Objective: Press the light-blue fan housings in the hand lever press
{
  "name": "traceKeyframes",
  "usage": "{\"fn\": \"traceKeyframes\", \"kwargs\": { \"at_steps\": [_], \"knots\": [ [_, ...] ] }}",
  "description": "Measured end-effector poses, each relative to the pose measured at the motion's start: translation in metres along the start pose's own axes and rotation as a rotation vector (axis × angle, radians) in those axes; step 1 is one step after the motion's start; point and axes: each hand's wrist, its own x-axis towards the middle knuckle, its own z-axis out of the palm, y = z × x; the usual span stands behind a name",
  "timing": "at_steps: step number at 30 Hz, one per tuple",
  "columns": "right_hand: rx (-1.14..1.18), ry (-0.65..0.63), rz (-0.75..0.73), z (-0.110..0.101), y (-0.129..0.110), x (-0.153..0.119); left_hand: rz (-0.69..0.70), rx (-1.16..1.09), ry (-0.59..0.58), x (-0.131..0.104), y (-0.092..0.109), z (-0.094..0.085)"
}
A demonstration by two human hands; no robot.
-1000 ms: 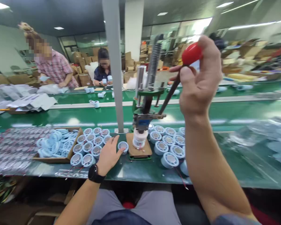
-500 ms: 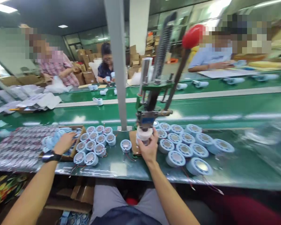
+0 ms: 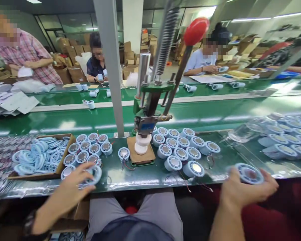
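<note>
My left hand (image 3: 71, 187) is closed on a light blue plastic ring (image 3: 97, 176), above the table's front edge and just before a group of light blue round motor-like units (image 3: 82, 156) with silver tops. Far to the right, my right hand (image 3: 243, 189) grips a light blue round housing (image 3: 249, 174) by its sides, its slotted rim facing up. Between the hands stands a lever press (image 3: 147, 122) with a red knob (image 3: 196, 31). Under its ram, a white round block (image 3: 141, 144) rests on a brown pad (image 3: 150, 155). One unit (image 3: 123, 154) sits left of the pad.
A cardboard box (image 3: 71, 140) of blue rings lies at left. More units (image 3: 181, 154) with loose wires stand right of the press, and others (image 3: 283, 150) at far right. A grey post (image 3: 110, 67) rises behind. People work across the green conveyor (image 3: 90, 118).
My left hand has left the box, moving right and nearer with a ring. My right hand has gone from the press to the far right and now holds a housing. The view has shifted right.
</note>
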Motion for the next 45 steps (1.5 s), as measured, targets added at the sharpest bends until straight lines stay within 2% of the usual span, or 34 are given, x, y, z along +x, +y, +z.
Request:
{"fn": "traceKeyframes", "kwargs": {
  "at_steps": [2,3,5,7,9,11,12,13,16,17,19,21,24,26,29,32,35,37,40,45],
  "knots": [
    [-0.223,-0.003,0.175,0.01,0.017,0.033,0.004,-0.069,-0.126,-0.002,0.024,0.04],
    [-0.277,-0.046,0.222,0.015,0.021,0.042,-0.023,-0.082,-0.136,0.0,0.031,0.058],
    [-0.27,-0.198,0.227,0.021,0.019,0.048,-0.102,-0.079,-0.088,0.005,0.034,0.086],
    [-0.255,-0.323,0.215,0.021,0.009,0.044,-0.173,-0.074,-0.015,0.008,0.03,0.103],
    [-0.166,-0.304,0.116,0.017,-0.009,0.027,-0.198,-0.09,0.033,0.008,0.025,0.111],
    [-0.014,-0.232,-0.038,0.014,-0.031,-0.007,-0.193,-0.1,0.071,0.005,0.024,0.115],
    [0.068,-0.268,-0.119,0.014,-0.044,-0.031,-0.191,-0.09,0.093,0.004,0.024,0.118],
    [0.151,-0.377,-0.203,0.016,-0.058,-0.06,-0.195,-0.069,0.118,0.003,0.025,0.12],
    [0.342,-0.91,-0.508,0.037,-0.1,-0.156,-0.212,0.002,0.201,0.003,0.028,0.128],
    [0.35,-1.0,-0.609,0.048,-0.111,-0.185,-0.209,0.011,0.22,0.004,0.028,0.129],
    [0.298,-1.069,-0.751,0.07,-0.127,-0.228,-0.193,-0.006,0.241,0.003,0.027,0.13],
    [0.261,-1.107,-0.817,0.083,-0.131,-0.249,-0.199,-0.052,0.259,-0.003,0.025,0.128],
    [0.417,-1.197,-0.843,0.075,-0.118,-0.249,-0.276,-0.138,0.294,-0.02,0.021,0.123],
    [0.534,-1.232,-0.778,0.058,-0.103,-0.24,-0.348,-0.192,0.301,-0.032,0.023,0.12],
    [0.563,-1.212,-0.64,0.035,-0.084,-0.229,-0.408,-0.287,0.284,-0.04,0.036,0.116],
    [0.522,-1.215,-0.533,0.027,-0.076,-0.228,-0.33,-0.366,0.223,-0.027,0.057,0.113],
    [0.525,-1.19,-0.467,0.03,-0.077,-0.233,-0.189,-0.318,0.186,0.0,0.078,0.111],
    [0.541,-1.138,-0.454,0.032,-0.078,-0.238,-0.146,-0.273,0.155,0.016,0.087,0.109],
    [0.539,-1.089,-0.456,0.032,-0.079,-0.243,-0.176,-0.263,0.102,0.029,0.092,0.108],
    [0.499,-1.063,-0.493,0.033,-0.078,-0.245,-0.247,-0.334,0.141,0.026,0.088,0.117]
  ]
}}
